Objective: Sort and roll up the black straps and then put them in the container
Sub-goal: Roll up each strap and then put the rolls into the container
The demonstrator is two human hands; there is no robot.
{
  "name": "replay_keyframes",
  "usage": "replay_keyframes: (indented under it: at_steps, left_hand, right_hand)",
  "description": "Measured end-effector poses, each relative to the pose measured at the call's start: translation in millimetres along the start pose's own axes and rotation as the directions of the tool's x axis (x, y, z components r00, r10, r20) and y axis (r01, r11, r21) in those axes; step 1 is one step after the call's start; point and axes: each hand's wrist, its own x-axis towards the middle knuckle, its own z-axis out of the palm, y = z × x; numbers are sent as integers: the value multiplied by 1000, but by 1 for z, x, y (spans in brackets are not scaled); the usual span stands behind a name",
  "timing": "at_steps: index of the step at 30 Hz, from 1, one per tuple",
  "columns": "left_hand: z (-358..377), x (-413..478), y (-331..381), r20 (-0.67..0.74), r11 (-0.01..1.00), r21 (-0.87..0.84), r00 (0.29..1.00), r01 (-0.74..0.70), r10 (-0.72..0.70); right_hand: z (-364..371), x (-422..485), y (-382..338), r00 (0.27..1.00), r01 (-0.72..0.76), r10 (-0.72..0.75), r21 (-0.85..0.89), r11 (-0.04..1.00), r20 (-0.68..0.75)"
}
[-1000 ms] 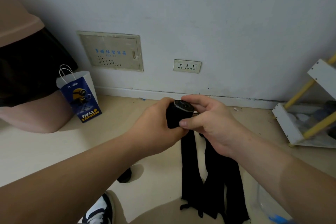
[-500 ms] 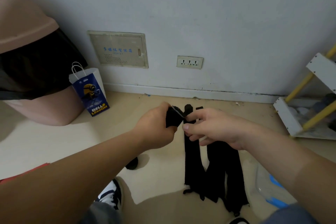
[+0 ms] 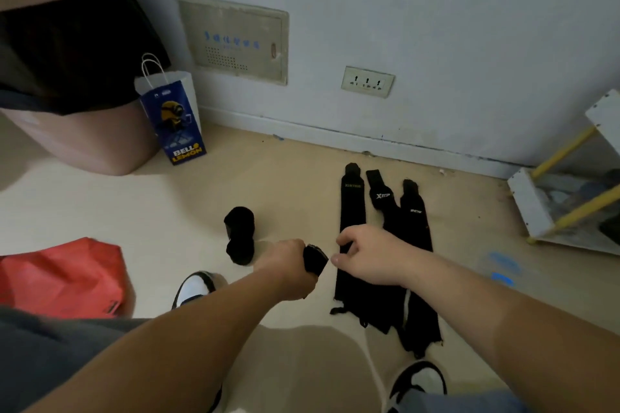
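My left hand point(image 3: 288, 273) grips a rolled black strap point(image 3: 315, 258) low over the floor. Just to its right, my right hand point(image 3: 369, 256) hangs with loosely curled fingers above the flat straps and holds nothing that I can see. Three flat black straps point(image 3: 350, 208) lie side by side on the floor, reaching toward the wall. Two rolled black straps point(image 3: 240, 235) sit on the floor to the left of my left hand. A clear container with blue parts point(image 3: 503, 270) shows faintly on the right, blurred.
A pink bin with a black liner point(image 3: 77, 131) stands at the left, with a blue paper bag point(image 3: 177, 121) beside it. A red bag point(image 3: 63, 275) lies at the left. A white shelf with yellow rods point(image 3: 563, 204) stands at the right. My shoes point(image 3: 196, 287) are near the straps.
The view tilted down toward the floor. Both hands dropped lower; my right hand let go of the roll and moved right over the flat straps, while my left hand kept the roll.
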Motion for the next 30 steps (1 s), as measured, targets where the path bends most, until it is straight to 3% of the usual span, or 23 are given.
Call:
replay_keyframes:
  at_steps: [4, 11, 14, 19, 22, 25, 30]
  left_hand:
    - [22, 15, -39, 59, 995, -3, 993, 103, -103]
    - [45, 60, -104, 113, 888, -278, 930, 367, -349]
    - [50, 85, -111, 101, 860, -328, 920, 391, -379]
    - [53, 123, -107, -28, 958, -180, 972, 223, -232]
    - [45, 149, -103, -87, 990, 16, 987, 140, -138]
    - [43, 170, -104, -88, 951, 246, 981, 187, -170]
    - [48, 184, -121, -83, 888, 427, 985, 173, -152]
  right_hand:
    - [41, 57, -7, 999, -45, 43, 103, 994, 21]
    - [95, 151, -16, 988, -116, 94, 182, 977, 123]
    - [104, 188, -7, 979, -176, 143, 256, 951, 143]
    - [120, 230, 12, 948, -314, 294, 494, 811, 119]
    - [125, 243, 22, 927, -358, 355, 576, 735, 123]
    - [126, 251, 32, 915, -382, 383, 585, 715, 129]
    - [129, 254, 52, 906, -398, 399, 609, 686, 143]
